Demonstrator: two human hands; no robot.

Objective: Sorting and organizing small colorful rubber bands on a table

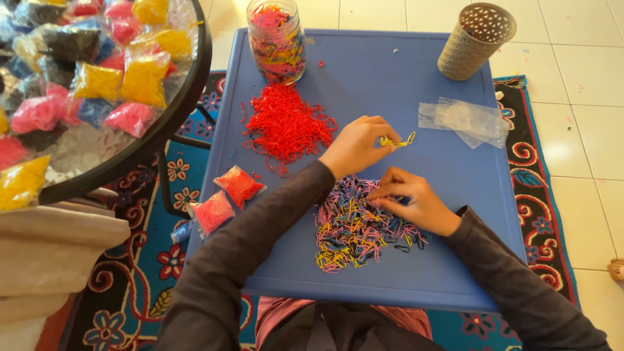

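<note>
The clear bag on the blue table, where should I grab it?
Pinch the clear bag by its left edge, coming from above. It lies flat and crumpled on the table, so only an edge lifts. That end lies nearest the left hand, which holds yellow bands.

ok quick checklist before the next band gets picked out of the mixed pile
1. Left hand holds yellow bands clear of the piles: ok.
2. Right hand rests on the mixed pile: ok.
3. Red pile apart from the mixed pile: ok.
4. Empty clear bag within reach on the blue tray: ok.
5. Which band the right fingers pinch: cannot tell.
</note>
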